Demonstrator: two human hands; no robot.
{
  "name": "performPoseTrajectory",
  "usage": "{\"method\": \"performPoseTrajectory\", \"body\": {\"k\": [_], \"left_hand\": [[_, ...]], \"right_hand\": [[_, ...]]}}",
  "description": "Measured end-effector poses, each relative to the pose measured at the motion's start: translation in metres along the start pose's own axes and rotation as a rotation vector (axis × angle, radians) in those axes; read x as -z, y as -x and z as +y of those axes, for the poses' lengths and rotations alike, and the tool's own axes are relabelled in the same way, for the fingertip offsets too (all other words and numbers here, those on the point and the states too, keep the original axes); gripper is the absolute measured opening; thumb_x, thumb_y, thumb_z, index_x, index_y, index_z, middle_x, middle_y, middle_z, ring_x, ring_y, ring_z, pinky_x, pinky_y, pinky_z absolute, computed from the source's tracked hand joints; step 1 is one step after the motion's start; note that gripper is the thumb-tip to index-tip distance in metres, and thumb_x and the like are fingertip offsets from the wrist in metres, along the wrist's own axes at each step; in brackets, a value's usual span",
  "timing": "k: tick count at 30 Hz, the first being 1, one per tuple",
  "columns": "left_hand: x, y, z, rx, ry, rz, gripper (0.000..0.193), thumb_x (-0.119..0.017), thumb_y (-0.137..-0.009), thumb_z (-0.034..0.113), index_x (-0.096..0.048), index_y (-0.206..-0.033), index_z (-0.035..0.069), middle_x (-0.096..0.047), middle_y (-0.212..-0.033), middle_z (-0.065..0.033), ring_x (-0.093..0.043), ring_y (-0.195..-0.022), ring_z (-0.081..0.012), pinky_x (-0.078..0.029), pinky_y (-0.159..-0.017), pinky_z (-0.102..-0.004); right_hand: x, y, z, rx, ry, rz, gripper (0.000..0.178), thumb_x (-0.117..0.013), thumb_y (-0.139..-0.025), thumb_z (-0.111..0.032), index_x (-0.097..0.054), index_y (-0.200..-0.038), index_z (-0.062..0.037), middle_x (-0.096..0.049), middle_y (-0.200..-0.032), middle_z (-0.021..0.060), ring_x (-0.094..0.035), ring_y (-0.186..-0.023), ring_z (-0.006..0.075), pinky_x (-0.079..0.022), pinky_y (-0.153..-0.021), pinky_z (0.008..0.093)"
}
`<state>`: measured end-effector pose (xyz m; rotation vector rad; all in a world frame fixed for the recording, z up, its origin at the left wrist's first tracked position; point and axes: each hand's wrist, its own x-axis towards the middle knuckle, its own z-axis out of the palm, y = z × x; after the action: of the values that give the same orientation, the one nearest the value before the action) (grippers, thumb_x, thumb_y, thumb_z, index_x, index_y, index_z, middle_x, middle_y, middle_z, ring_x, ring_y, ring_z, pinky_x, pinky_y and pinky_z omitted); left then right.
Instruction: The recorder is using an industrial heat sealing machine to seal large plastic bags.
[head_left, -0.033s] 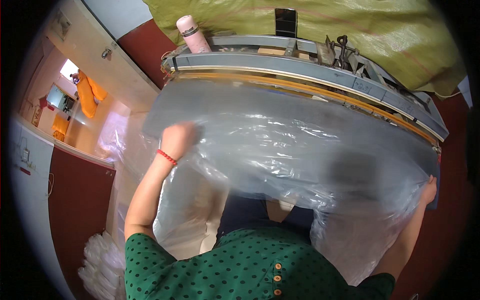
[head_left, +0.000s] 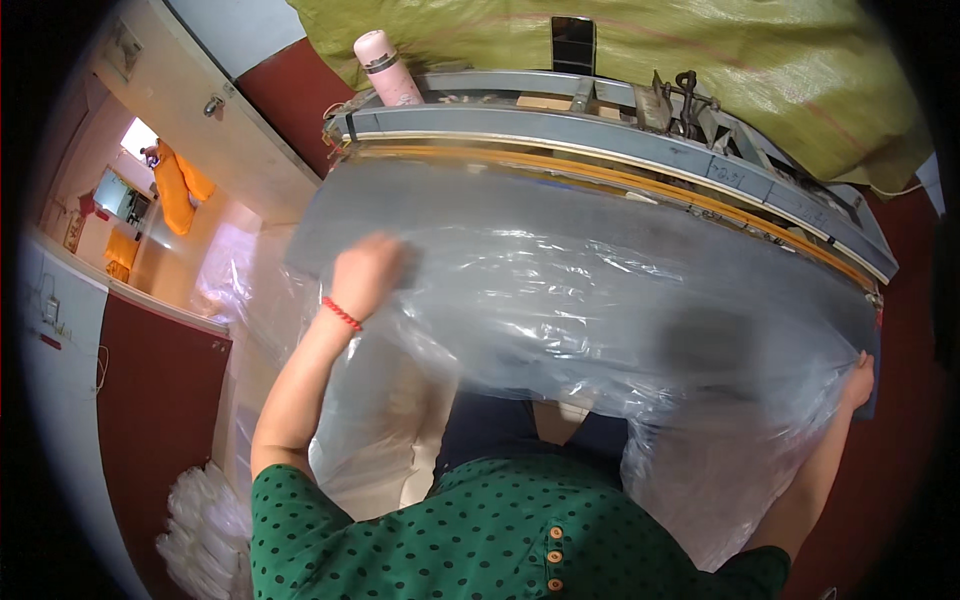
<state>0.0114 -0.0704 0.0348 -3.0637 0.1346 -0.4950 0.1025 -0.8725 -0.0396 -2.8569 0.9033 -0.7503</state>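
Clear plastic sheeting (head_left: pixel 545 335) hangs over dark trousers (head_left: pixel 487 430) and spreads across a gray worktop (head_left: pixel 345 200); the right hand (head_left: pixel 858 382) pinches its right edge, while the left hand's (head_left: pixel 368 272) grip is too blurred to tell. Uneven pulling could crease or skew it before the metal beam (head_left: pixel 600 136). Compared with earlier, the left hand is slightly farther forward and rightward.

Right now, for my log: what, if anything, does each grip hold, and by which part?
The right grip holds the clear plastic sheeting by its right edge; the left grip is blurred, so its hold cannot be told.
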Motion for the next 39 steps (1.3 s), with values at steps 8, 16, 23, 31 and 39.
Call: {"method": "performPoseTrajectory", "body": {"k": [8,16,23,31,39], "left_hand": [[-0.044,-0.047,0.010,0.018,0.206,0.122,0.016,-0.067,-0.068,0.018,-0.059,-0.072,0.005,-0.055,-0.069,-0.0075,-0.053,-0.076,-0.0245,-0.042,-0.063,-0.0321],[-0.066,-0.034,0.002,-0.007,0.385,0.058,0.016,-0.068,-0.067,0.015,-0.058,-0.066,0.003,-0.057,-0.062,-0.0077,-0.052,-0.062,-0.0237,-0.041,-0.058,-0.0336],[-0.058,-0.017,0.013,-0.054,0.482,0.145,0.010,-0.064,-0.066,0.011,-0.058,-0.069,0.003,-0.058,-0.071,-0.0095,-0.052,-0.069,-0.0271,-0.041,-0.063,-0.0363],[-0.050,-0.023,0.035,-0.175,0.420,0.252,0.012,-0.063,-0.069,0.008,-0.053,-0.075,0.002,-0.052,-0.069,-0.0109,-0.048,-0.065,-0.0243,-0.041,-0.063,-0.0323],[-0.063,-0.088,0.010,0.721,1.302,0.578,0.014,-0.044,-0.083,0.015,-0.047,-0.081,0.001,-0.048,-0.070,-0.0054,-0.047,-0.067,-0.0159,-0.040,-0.062,-0.0286]], "right_hand": [[-0.004,-0.003,0.002,-0.027,-0.013,-0.018,0.039,-0.032,-0.089,-0.040,-0.051,-0.093,-0.0052,-0.056,-0.090,0.0218,-0.050,-0.084,0.0424,-0.039,-0.068,0.0464],[-0.050,-0.041,0.114,-0.052,-0.661,0.044,0.038,-0.042,-0.089,-0.035,-0.055,-0.098,-0.0005,-0.059,-0.085,0.0102,-0.053,-0.079,0.0194,-0.040,-0.073,0.0291],[-0.003,-0.013,0.104,-0.274,-1.181,-0.044,0.035,-0.047,-0.087,-0.030,-0.055,-0.102,0.0003,-0.057,-0.095,0.0045,-0.051,-0.085,0.0141,-0.040,-0.078,0.0263],[0.019,-0.002,0.143,-0.302,-1.324,-0.064,0.030,-0.054,-0.083,-0.021,-0.055,-0.104,0.0002,-0.058,-0.096,0.0061,-0.053,-0.088,0.0163,-0.042,-0.080,0.0285],[-0.016,-0.062,-0.031,-0.233,-0.446,0.223,0.027,-0.041,-0.083,-0.024,-0.060,-0.078,-0.0057,-0.058,-0.069,0.0134,-0.057,-0.067,0.0314,-0.043,-0.062,0.0390]]}}
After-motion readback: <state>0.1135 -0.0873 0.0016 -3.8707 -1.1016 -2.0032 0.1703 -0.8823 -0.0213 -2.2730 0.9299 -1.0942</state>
